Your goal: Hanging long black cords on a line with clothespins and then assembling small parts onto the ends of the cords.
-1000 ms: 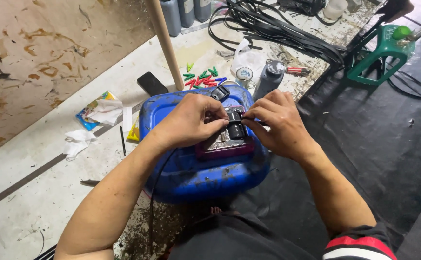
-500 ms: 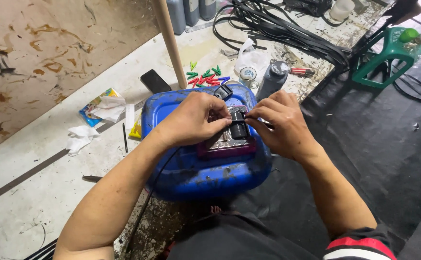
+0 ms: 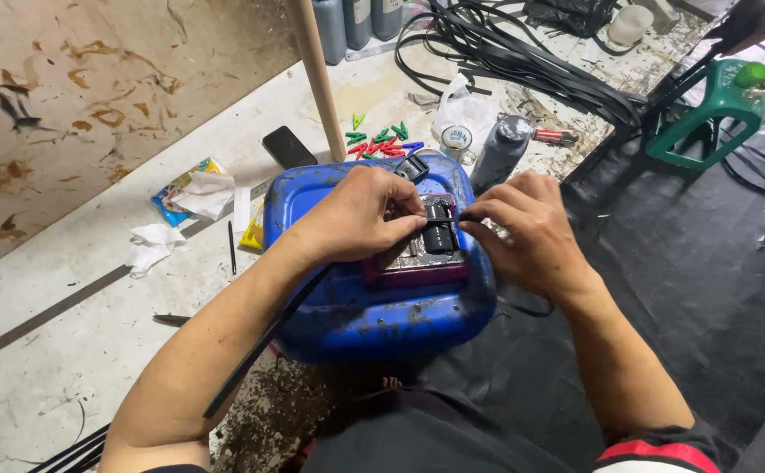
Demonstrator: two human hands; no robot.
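A blue plastic jerrycan (image 3: 373, 311) lies flat in front of me, with a purple-edged block (image 3: 417, 267) resting on top. On that block stands a small black cylindrical part (image 3: 440, 229). My left hand (image 3: 360, 215) pinches the part from the left, fingers closed on it. My right hand (image 3: 522, 232) grips a thin black strap end at the part's right side. A long black strap (image 3: 264, 342) runs down under my left forearm.
A wooden pole (image 3: 314, 74) rises behind the can. Green and red clips (image 3: 380, 142), a dark phone (image 3: 289, 146), a grey bottle (image 3: 498, 153), a plastic bag (image 3: 463, 116), crumpled tissues (image 3: 153, 245), black straps (image 3: 522, 61) and a green stool (image 3: 706, 118) lie around.
Both hands stay on the black part. The camera view has shifted slightly; the fingers have barely moved.
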